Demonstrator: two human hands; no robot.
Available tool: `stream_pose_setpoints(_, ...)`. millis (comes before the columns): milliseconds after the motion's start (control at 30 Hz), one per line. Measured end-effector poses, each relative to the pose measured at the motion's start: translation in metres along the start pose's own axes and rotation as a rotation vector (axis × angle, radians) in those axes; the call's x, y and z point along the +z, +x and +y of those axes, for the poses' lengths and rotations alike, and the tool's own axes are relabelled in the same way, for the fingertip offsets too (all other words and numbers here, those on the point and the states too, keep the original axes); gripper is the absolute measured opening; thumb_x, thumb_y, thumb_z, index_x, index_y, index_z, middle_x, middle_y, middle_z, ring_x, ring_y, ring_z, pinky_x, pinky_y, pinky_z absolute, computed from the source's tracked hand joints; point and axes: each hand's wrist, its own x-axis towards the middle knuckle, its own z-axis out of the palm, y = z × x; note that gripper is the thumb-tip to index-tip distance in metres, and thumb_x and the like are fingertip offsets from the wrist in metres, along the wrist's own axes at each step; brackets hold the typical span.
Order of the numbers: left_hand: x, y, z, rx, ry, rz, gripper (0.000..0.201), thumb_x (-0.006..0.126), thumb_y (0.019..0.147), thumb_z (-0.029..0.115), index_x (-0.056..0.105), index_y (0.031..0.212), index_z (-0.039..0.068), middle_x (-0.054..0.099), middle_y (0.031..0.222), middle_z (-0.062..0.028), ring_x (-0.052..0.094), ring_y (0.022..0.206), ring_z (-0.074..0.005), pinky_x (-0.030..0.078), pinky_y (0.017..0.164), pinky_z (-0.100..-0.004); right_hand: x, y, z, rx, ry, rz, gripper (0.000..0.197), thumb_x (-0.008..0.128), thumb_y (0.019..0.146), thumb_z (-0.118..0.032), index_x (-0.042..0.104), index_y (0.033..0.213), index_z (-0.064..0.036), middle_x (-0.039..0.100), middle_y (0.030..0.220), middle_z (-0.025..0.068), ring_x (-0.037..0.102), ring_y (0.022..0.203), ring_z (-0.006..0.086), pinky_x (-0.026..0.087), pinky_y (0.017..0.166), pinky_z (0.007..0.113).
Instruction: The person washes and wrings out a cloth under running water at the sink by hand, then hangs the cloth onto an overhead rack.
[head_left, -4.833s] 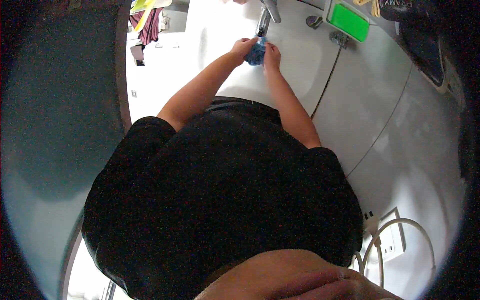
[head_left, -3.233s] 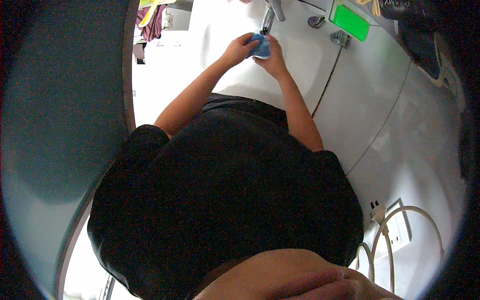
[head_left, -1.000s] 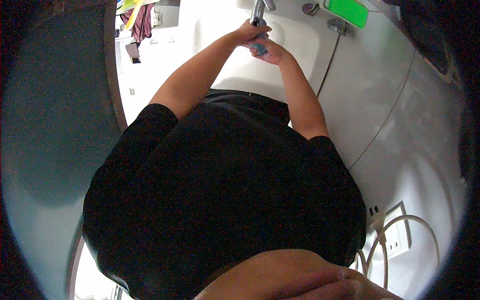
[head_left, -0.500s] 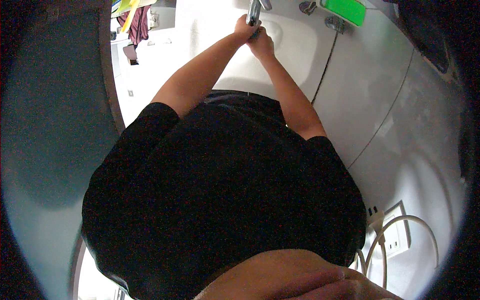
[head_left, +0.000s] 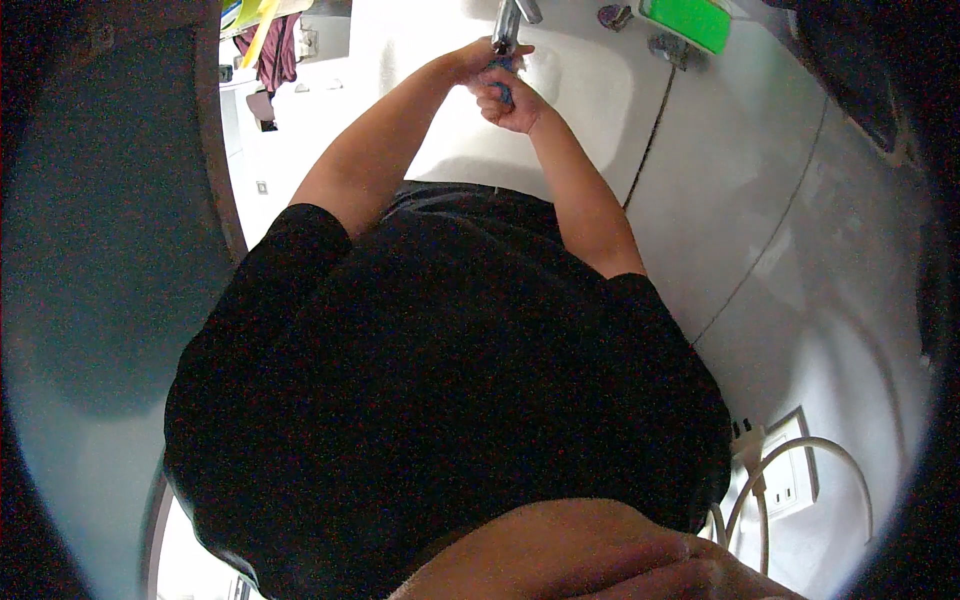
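Observation:
Both of my hands meet under the metal faucet (head_left: 506, 28), over the white sink (head_left: 590, 110). In my right hand (head_left: 516, 110) is a small blue thing (head_left: 503, 92) whose kind I cannot make out; the fingers are closed round it. My left hand (head_left: 474, 60) lies just beyond, against the upper end of the blue thing. One of its fingers stretches out to the right past the spout, and the faucet covers part of this hand.
A bright green rectangular thing (head_left: 688, 22) is at the wall right of the sink, near a metal fitting (head_left: 668, 48). Dark reddish cloth (head_left: 276, 55) hangs at the far left. White cables (head_left: 830, 440) run from a wall outlet (head_left: 790, 480) at lower right.
My right hand has drawn back toward me and turned, so its curled fingers and the blue thing show more. My left hand has shifted slightly left and down, with a finger now stretched past the faucet.

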Motion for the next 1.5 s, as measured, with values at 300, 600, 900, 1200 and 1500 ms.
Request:
stream_pose_setpoints(300, 0.016, 0.031, -0.016, 0.596, 0.558, 0.667, 0.029, 0.074, 0.075, 0.026, 0.061, 0.082, 0.002, 0.066, 0.076, -0.0161, 0.064, 0.071, -0.0332, 0.051, 0.067, -0.0395, -0.026, 0.016, -0.013, -0.274, -1.521, 0.860, 0.023, 0.064, 0.084, -0.030, 0.062, 0.088, -0.0075, 0.063, 0.069, 0.0054, 0.060, 0.063, 0.0203, 0.044, 0.052, 0.034)
stream_pose_setpoints(600, -0.006, 0.037, -0.038, 0.431, 0.472, 0.879, 0.034, 0.079, 0.071, 0.025, 0.062, 0.087, 0.000, 0.069, 0.089, -0.0165, 0.068, 0.085, -0.0296, 0.053, 0.078, -0.0400, 0.023, 0.016, 0.011, -0.149, -1.959, 1.216, 0.033, 0.065, 0.081, -0.037, 0.067, 0.088, -0.0045, 0.071, 0.086, 0.0146, 0.069, 0.086, 0.0320, 0.055, 0.073, 0.044)
stream_pose_setpoints(900, 0.013, -0.006, -0.012, 0.213, -0.441, -0.127, 0.045, 0.067, 0.088, 0.036, 0.061, 0.116, 0.001, 0.065, 0.108, -0.0123, 0.059, 0.108, -0.0234, 0.049, 0.095, -0.0391, -0.010, -0.034, -0.009, 0.104, 0.042, 0.111, 0.039, 0.066, 0.088, -0.027, 0.050, 0.114, -0.0032, 0.059, 0.101, 0.0089, 0.062, 0.082, 0.0160, 0.057, 0.054, 0.022)
stream_pose_setpoints(1200, -0.015, 0.026, -0.034, 0.251, 0.431, 0.487, 0.026, 0.071, 0.080, 0.030, 0.064, 0.088, 0.006, 0.064, 0.077, -0.0085, 0.060, 0.070, -0.0230, 0.050, 0.065, -0.0364, 0.028, 0.009, -0.003, 0.042, -0.836, 0.578, 0.024, 0.064, 0.088, -0.026, 0.053, 0.072, -0.0118, 0.047, 0.061, -0.0055, 0.034, 0.043, 0.0023, 0.019, 0.037, 0.019)
stream_pose_setpoints(1500, 0.021, 0.030, -0.026, 0.386, 0.668, 1.039, 0.029, 0.081, 0.060, 0.018, 0.063, 0.080, 0.006, 0.067, 0.082, -0.0165, 0.064, 0.082, -0.0376, 0.051, 0.077, -0.0437, 0.000, 0.024, 0.012, -0.266, -2.083, 1.261, 0.049, 0.061, 0.086, -0.043, 0.054, 0.109, -0.0007, 0.069, 0.089, 0.0159, 0.070, 0.085, 0.0293, 0.057, 0.075, 0.041)
